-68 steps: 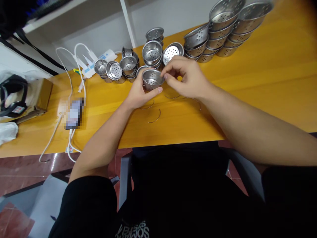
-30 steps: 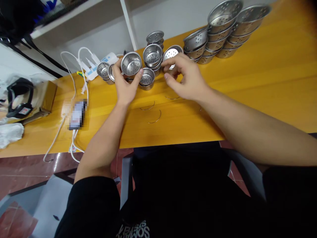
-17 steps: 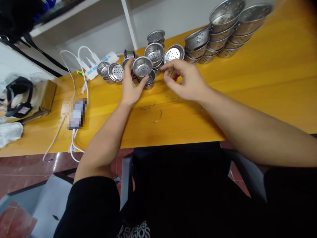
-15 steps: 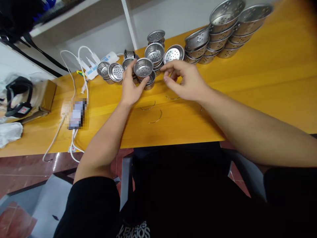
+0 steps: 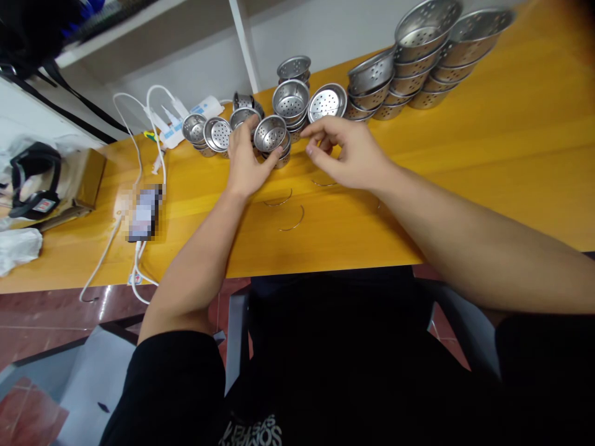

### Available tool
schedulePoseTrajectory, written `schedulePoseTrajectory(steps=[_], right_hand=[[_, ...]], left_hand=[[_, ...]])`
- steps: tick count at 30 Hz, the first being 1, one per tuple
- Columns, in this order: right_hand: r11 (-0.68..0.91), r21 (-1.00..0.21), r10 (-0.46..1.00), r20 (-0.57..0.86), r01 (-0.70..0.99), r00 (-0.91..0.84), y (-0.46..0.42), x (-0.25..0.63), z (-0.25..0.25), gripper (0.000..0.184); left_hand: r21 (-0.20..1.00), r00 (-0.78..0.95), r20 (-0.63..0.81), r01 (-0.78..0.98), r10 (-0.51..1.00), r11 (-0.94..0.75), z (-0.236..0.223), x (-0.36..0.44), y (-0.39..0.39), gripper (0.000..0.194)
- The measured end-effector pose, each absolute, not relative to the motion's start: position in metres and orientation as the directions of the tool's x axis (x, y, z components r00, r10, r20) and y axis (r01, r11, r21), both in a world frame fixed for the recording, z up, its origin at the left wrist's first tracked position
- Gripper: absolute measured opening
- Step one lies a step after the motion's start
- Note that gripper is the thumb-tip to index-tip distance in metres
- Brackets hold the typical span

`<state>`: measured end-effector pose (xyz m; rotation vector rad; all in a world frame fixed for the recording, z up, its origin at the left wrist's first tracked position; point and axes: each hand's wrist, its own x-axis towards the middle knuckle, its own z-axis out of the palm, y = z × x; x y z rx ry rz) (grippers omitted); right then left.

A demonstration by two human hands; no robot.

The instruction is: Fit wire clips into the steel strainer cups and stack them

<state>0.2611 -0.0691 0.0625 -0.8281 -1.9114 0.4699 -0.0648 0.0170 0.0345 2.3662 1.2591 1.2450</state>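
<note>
A small perforated steel cup (image 5: 270,134) sits tilted on top of a short stack of like cups (image 5: 281,160). My left hand (image 5: 248,164) is around it, thumb on the near right rim and fingers at the left side. To the right, my right hand (image 5: 346,152) hovers beside the stacks with thumb and forefinger apart and the other fingers curled. Nothing shows in it. Just behind are another cup stack (image 5: 290,102) and a wider perforated bowl (image 5: 327,104). Thin curved wires (image 5: 292,224) lie on the table in front of my hands.
Tall stacks of larger perforated bowls (image 5: 423,62) stand at the back right. Smaller cups (image 5: 217,134) are to the left. A white power strip (image 5: 174,133) with cables and a blurred phone (image 5: 145,215) lie further left. A cardboard box (image 5: 90,179) is at the far left.
The cup in my left hand has come down and slightly right onto the cup below, and now leans. My right hand has barely moved.
</note>
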Motion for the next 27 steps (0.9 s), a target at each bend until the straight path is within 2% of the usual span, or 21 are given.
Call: schedulePoseTrajectory(steps=[7,13,15,17,20,24,27], right_hand=[[0.677,-0.65,0.736,0.606,0.346,-0.302,-0.071,0.26,0.064,0.064],[0.655,-0.685,0.756,0.599,0.32,-0.265,-0.067,0.26,0.059,0.061],[0.661,-0.681,0.75,0.608,0.315,-0.26,-0.066,0.26,0.059,0.062],[0.671,-0.668,0.74,0.629,0.322,-0.238,-0.067,0.261,0.062,0.062],[0.724,-0.604,0.675,0.721,0.335,-0.158,-0.075,0.266,0.077,0.056],[0.775,-0.482,0.562,0.822,0.409,-0.096,-0.073,0.284,0.106,0.033],[0.747,-0.453,0.558,0.825,0.487,-0.088,-0.038,0.301,0.127,0.035]], left_hand=[[0.519,0.281,0.585,0.59,0.76,-0.618,0.047,-0.06,0.008,0.116],[0.487,0.208,0.698,0.562,0.685,-0.668,0.077,-0.044,-0.021,0.079],[0.465,0.247,0.714,0.532,0.655,-0.707,0.082,-0.038,-0.03,0.068],[0.449,0.356,0.684,0.483,0.637,-0.752,0.083,-0.033,-0.039,0.061],[0.463,0.517,0.582,0.424,0.628,-0.778,0.081,-0.028,-0.048,0.061],[0.547,0.582,0.484,0.382,0.653,-0.745,0.082,-0.032,-0.047,0.059],[0.58,0.581,0.469,0.366,0.666,-0.728,0.083,-0.042,-0.04,0.059]])
